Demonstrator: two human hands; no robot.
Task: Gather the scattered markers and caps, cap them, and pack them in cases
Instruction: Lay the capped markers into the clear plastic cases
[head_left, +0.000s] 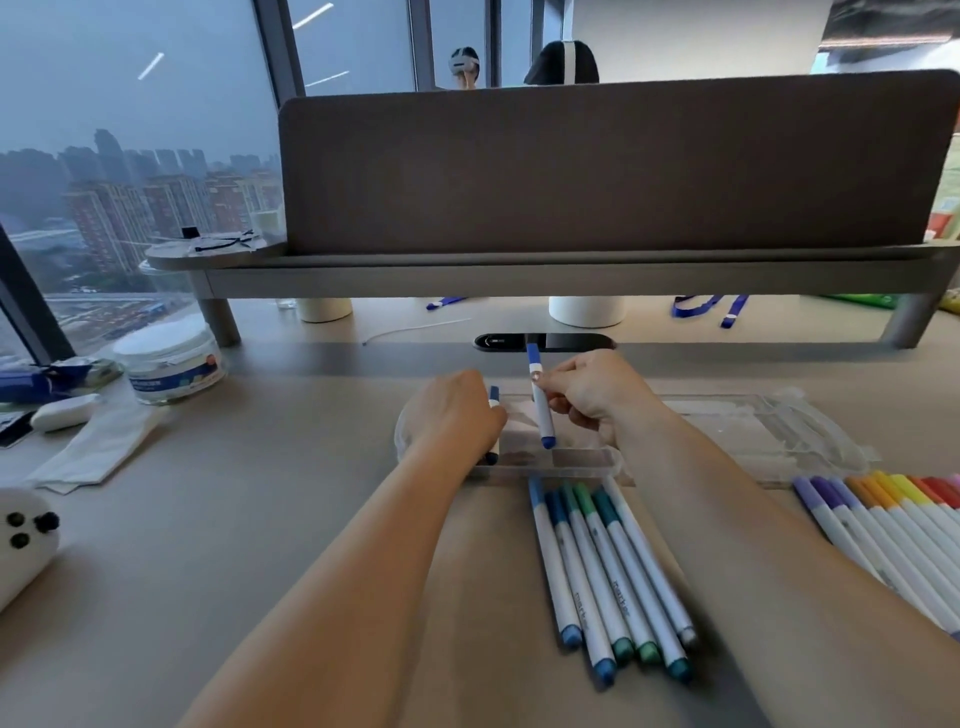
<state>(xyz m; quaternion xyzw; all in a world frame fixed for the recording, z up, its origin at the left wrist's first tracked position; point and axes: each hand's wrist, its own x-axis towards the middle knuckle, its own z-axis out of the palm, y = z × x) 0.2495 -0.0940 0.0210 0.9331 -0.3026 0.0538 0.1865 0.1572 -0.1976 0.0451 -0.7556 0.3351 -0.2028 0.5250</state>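
From the head camera, my right hand pinches a blue marker near its far cap, thumb and fingertips curled round the barrel. The marker hangs over the clear case, its long axis running away from me, near end dipping toward the tray and tilted slightly right. My left hand is closed round a second blue marker; only its two ends show past the fingers, and it lies roughly parallel to the first, just to its left.

Both hands sit above the case, so neither has to reach. The case looks longer left to right, which I judge means turning each marker crosswise before laying it down. The blue-green row of markers waits on the worktop just in front of the case, nearer my right hand.
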